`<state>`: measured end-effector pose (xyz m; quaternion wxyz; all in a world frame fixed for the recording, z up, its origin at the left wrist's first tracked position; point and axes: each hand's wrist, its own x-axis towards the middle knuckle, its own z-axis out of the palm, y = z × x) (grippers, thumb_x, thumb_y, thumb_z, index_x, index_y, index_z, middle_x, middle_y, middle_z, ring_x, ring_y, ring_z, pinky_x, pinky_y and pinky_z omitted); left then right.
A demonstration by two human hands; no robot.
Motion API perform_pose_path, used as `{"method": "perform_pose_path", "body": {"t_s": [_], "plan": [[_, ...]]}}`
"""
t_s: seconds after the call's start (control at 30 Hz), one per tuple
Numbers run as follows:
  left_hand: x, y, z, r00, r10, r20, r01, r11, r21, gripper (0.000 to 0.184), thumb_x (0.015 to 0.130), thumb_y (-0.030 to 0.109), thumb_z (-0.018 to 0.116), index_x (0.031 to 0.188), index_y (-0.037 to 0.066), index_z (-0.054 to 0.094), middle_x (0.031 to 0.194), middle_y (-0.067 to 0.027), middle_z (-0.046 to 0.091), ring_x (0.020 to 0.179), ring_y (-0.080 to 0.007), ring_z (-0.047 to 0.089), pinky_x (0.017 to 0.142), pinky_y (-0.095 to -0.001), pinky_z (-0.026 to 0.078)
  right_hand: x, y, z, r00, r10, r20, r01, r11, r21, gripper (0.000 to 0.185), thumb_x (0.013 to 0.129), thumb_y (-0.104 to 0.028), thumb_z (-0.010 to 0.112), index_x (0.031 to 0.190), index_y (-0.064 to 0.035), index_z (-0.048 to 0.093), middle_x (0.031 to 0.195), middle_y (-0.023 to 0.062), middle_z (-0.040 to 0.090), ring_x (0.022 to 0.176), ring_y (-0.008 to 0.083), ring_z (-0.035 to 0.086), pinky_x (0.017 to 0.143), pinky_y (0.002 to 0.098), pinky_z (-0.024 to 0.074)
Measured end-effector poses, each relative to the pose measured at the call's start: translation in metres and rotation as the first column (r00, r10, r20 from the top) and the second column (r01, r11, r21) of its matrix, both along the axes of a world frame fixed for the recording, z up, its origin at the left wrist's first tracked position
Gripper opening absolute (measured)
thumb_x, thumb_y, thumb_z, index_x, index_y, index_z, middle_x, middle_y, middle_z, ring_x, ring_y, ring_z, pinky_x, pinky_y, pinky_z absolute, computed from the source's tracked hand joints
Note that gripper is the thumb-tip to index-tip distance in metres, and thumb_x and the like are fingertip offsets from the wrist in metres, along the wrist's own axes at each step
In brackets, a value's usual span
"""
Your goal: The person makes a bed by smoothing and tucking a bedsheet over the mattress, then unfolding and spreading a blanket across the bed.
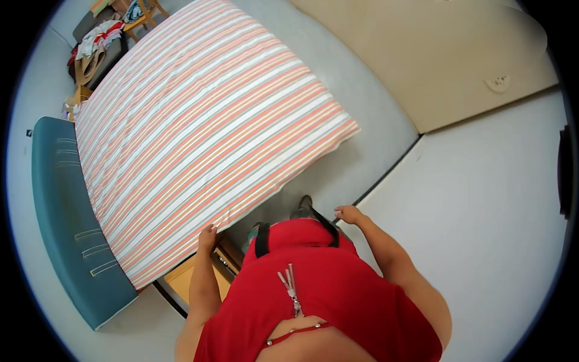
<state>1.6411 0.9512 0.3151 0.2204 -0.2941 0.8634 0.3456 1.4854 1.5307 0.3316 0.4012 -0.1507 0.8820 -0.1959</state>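
Note:
A striped bed sheet [205, 114] in white, coral, grey and yellow covers the bed. At its near edge is my left hand [207, 238], its fingers closed on the sheet's border, where small creases show. My right hand [348, 213] hangs beside my body on the right, away from the bed. Its fingers are curled in, and nothing shows in them.
A teal padded headboard [60, 211] stands at the left end. Close to my left arm is a wooden cabinet [193, 279]. Clothes lie on a dark chair [108, 60] at the far left. A beige panel [434, 54] rises at the upper right.

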Motion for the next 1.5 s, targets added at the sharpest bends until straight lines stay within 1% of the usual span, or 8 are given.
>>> {"method": "perform_pose_path", "body": {"t_s": [0.23,0.43,0.6,0.7,0.8,1.1,1.37,1.5], "plan": [[-0.139,0.114,0.012,0.936,-0.353,0.012,0.347,0.925,0.157,0.046,0.085,0.038,0.053,0.122,0.011,0.053,0.111,-0.0151,0.061,0.103,-0.0319,0.057,0.087,-0.0385,0.045,-0.153,-0.043,0.207,0.911,-0.395,0.12,0.385,0.708,-0.591,0.027,0.087,-0.022,0.055,0.109,-0.0068,0.062,0.073,0.005,0.059,0.066,0.0113,0.051,0.062,0.0233,0.0417],[-0.242,0.139,0.02,0.817,-0.573,0.062,0.569,0.819,0.075,0.048,0.085,0.042,0.051,0.122,0.011,0.053,0.108,-0.0168,0.061,0.1,-0.0344,0.057,0.087,-0.0416,0.044,-0.186,-0.05,0.437,0.978,-0.193,0.079,0.09,0.048,-0.995,0.019,0.081,-0.019,0.058,0.087,-0.0008,0.061,0.061,0.0066,0.053,0.053,0.0177,0.049,0.051,0.0295,0.0404],[-0.331,0.14,0.016,0.675,-0.696,0.245,0.707,0.705,0.055,0.046,0.086,0.041,0.05,0.121,0.011,0.053,0.105,-0.0174,0.062,0.102,-0.0334,0.056,0.088,-0.0411,0.044,-0.209,-0.054,0.505,0.998,0.062,0.01,0.042,-0.548,-0.835,0.026,0.086,-0.021,0.059,0.1,0.0014,0.06,0.071,0.0113,0.059,0.053,0.0197,0.055,0.046,0.0252,0.0431],[-0.384,0.154,0.011,0.716,-0.67,0.198,0.691,0.72,-0.061,0.046,0.087,0.039,0.049,0.12,0.008,0.053,0.107,-0.0166,0.062,0.102,-0.0326,0.056,0.088,-0.041,0.044,-0.229,-0.038,0.516,0.966,0.244,0.088,0.234,-0.672,-0.703,0.033,0.088,-0.021,0.059,0.104,0.0078,0.059,0.071,0.0118,0.06,0.053,0.0182,0.056,0.044,0.0241,0.0428],[-0.433,0.19,0.018,0.73,-0.669,0.141,0.681,0.729,-0.07,0.046,0.087,0.038,0.048,0.12,0.006,0.053,0.108,-0.0161,0.061,0.102,-0.0326,0.057,0.088,-0.0408,0.044,-0.28,-0.043,0.503,0.967,0.015,-0.255,-0.108,-0.881,-0.461,0.035,0.088,-0.021,0.059,0.102,0.0112,0.058,0.07,0.0117,0.06,0.051,0.017,0.055,0.043,0.0239,0.0418],[-0.508,0.361,-0.017,0.764,-0.623,0.167,0.637,0.769,-0.048,0.046,0.086,0.04,0.049,0.119,0.009,0.054,0.109,-0.0172,0.06,0.103,-0.0337,0.055,0.089,-0.041,0.044,-0.364,0.155,0.497,0.858,0.477,0.192,0.467,-0.566,-0.679,0.038,0.086,-0.026,0.059,0.104,0.0087,0.058,0.074,0.0115,0.061,0.055,0.0193,0.057,0.043,0.026,0.04],[-0.561,0.512,0.012,0.862,-0.505,0.046,0.485,0.848,0.215,0.045,0.086,0.042,0.049,0.117,0.011,0.056,0.104,-0.0163,0.063,0.097,-0.0351,0.058,0.085,-0.0419,0.045,-0.528,0.265,0.487,0.807,0.581,0.101,0.39,-0.397,-0.831,0.025,0.087,-0.026,0.056,0.095,-0.0017,0.053,0.078,0.0079,0.057,0.052,0.0188,0.052,0.045,0.0275,0.0394],[-0.567,0.521,0.026,0.928,-0.357,0.104,0.342,0.929,0.139,0.045,0.086,0.042,0.048,0.119,0.012,0.055,0.1,-0.0157,0.064,0.094,-0.0345,0.059,0.083,-0.0419,0.046,-0.644,0.267,0.422,0.858,0.429,0.283,0.311,0.003,-0.95,0.03,0.088,-0.028,0.052,0.074,-0.0019,0.054,0.064,0.0086,0.055,0.053,0.0172,0.051,0.048,0.0267,0.0419]]}}
